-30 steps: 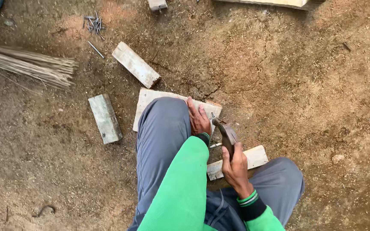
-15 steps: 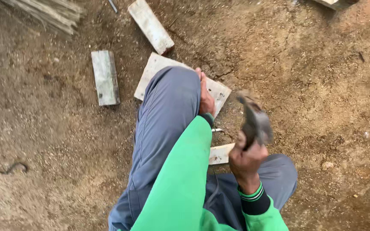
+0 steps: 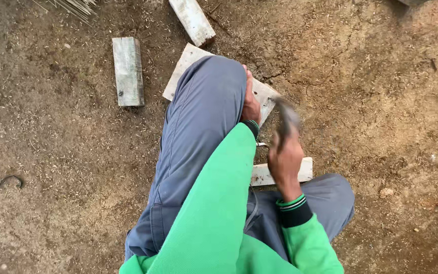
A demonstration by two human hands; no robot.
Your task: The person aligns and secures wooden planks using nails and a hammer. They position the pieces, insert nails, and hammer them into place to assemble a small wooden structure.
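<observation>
Head view: hammer swings down toward the board

Head view shows the person crouched on bare earth, grey trouser knee raised over a pale wooden board (image 3: 186,63). The right hand (image 3: 283,162) is clenched around the handle of a hammer (image 3: 286,121), whose head is blurred with motion just above the board's near edge. Half a second ago the hammer was lifted higher and further to the right; now it has come down and inward, so a blow looks to be landing. The left hand (image 3: 251,104) rests pressed against the board beside the knee, fingers curled down; whether it pinches a nail I cannot tell. A second pale plank (image 3: 264,175) lies under the right forearm, close to the shin. Two loose wooden blocks sit apart on the soil: one (image 3: 128,71) left of the board, one (image 3: 192,20) above it. A bent dark hook (image 3: 6,181) lies far left
</observation>
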